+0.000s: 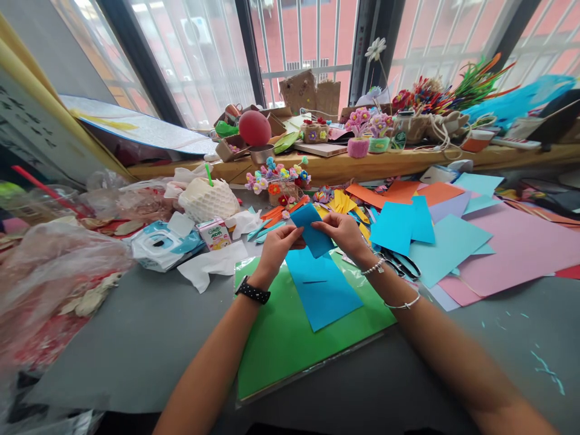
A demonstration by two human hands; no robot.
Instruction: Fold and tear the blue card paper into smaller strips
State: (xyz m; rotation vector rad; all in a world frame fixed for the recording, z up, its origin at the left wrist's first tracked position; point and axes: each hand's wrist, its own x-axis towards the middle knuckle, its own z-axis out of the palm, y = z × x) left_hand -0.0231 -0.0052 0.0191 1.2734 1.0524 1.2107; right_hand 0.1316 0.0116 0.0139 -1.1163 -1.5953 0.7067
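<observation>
A small piece of blue paper (313, 232) is held up between both hands. My left hand (281, 246) pinches its left edge, and my right hand (343, 232) pinches it on the right. Beneath it, a larger blue sheet (327, 296) with a short dark line across it lies on a green sheet pack (281, 356) in a clear sleeve. Just right of my right hand are other blue paper pieces (392, 227) and black-handled scissors (402, 266), partly hidden under the paper.
Pink paper (521, 248) and light-teal paper (451, 249) spread over the right side. A wipes pack (165, 244), a small carton (214, 234) and a coconut with a straw (209, 200) stand on the left. Flower pots (357, 145) and a red balloon (254, 128) line the sill.
</observation>
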